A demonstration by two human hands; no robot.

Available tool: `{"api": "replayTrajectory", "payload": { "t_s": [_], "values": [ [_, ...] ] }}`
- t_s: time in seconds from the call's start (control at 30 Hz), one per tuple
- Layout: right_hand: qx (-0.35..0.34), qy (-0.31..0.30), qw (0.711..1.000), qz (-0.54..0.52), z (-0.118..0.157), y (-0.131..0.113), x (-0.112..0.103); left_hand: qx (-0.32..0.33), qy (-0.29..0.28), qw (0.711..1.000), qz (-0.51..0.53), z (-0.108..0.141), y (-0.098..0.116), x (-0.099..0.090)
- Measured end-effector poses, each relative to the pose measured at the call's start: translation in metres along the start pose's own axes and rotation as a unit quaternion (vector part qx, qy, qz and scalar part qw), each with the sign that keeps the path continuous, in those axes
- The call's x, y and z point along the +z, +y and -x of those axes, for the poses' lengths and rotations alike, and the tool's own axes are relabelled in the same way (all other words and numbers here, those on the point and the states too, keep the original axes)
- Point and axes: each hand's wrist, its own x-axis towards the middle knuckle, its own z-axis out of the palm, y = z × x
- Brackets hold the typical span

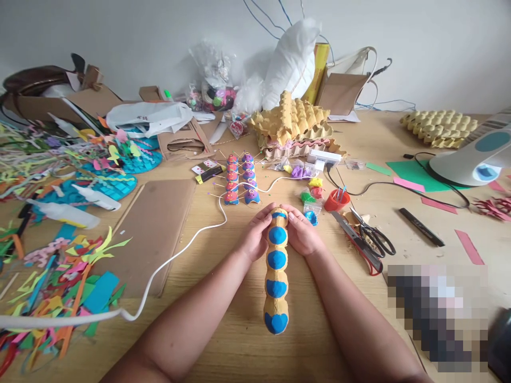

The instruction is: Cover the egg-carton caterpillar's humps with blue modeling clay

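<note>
Between my two hands is an egg-carton strip (277,274), yellowish with a blue patch on each bump, its near end pointing toward me. My left hand (257,234) grips the far end from the left, fingers curled around its side. On the opposite side my right hand (302,231) holds the same end, thumb along the edge. Beyond them stand two finished-looking carton strips, one red and blue (232,181) and one purple and blue (249,180), with thin sticks poking out. Blue clay (311,217) in a small bag lies just past my right hand.
Scissors (373,234), a box cutter (357,244) and a red cup (337,200) lie to the right. Stacked egg trays (291,125) stand at the back. A white cable (183,246) crosses the table past brown cardboard (154,234). Paper scraps (75,287) crowd the left.
</note>
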Motion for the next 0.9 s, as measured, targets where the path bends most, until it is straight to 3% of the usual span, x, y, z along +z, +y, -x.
{"api": "replayTrajectory", "payload": {
  "t_s": [0.9],
  "values": [
    [-0.012,-0.021,1.000,0.009,-0.0007,-0.0014,0.0033,0.012,0.014,0.999,-0.028,0.0005,-0.0040,-0.0045]
  ]
}}
